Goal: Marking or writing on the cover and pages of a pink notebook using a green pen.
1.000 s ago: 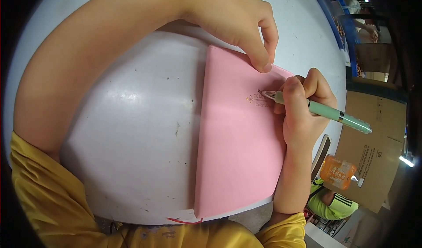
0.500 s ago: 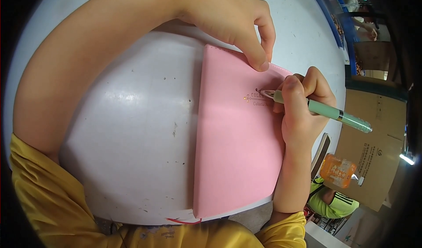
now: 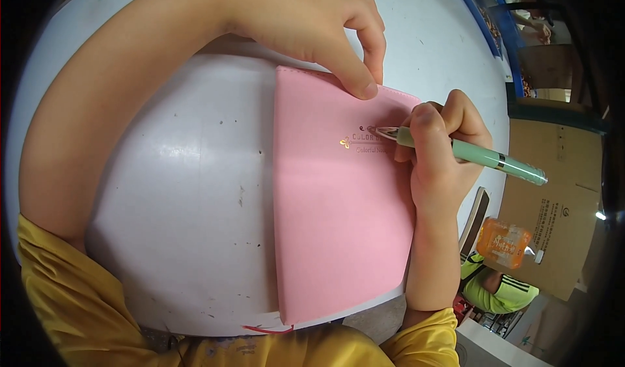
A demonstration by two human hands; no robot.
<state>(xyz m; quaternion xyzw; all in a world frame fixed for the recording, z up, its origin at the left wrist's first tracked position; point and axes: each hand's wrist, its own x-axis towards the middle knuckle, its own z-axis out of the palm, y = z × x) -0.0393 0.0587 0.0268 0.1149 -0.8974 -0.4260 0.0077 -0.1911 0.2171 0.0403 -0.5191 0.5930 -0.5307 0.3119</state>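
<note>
A pink notebook (image 3: 345,230) with a stitched edge lies closed on the white table (image 3: 176,198). Printed lettering and a small gold emblem show on its cover. My left hand (image 3: 332,32) reaches over its far edge, thumb pressed on the cover and a bent finger at the rim. In my right hand (image 3: 443,152) is a light green pen (image 3: 498,161), gripped near its front, its tip touching the cover just above the lettering. Small dark marks sit left of the tip. A red ribbon (image 3: 267,330) sticks out at the notebook's near left corner.
To the right stand a large cardboard box (image 3: 553,198) and an orange bottle (image 3: 504,242). A person's yellow-green sleeve (image 3: 501,292) shows below them. Blue trays (image 3: 478,15) lie at the upper right, with another person's hand (image 3: 537,34) beyond.
The pen tip has moved a little rightward along the cover, and another small dark mark shows beside the first. The whole view has shifted slightly; my left hand keeps its place on the notebook's edge.
</note>
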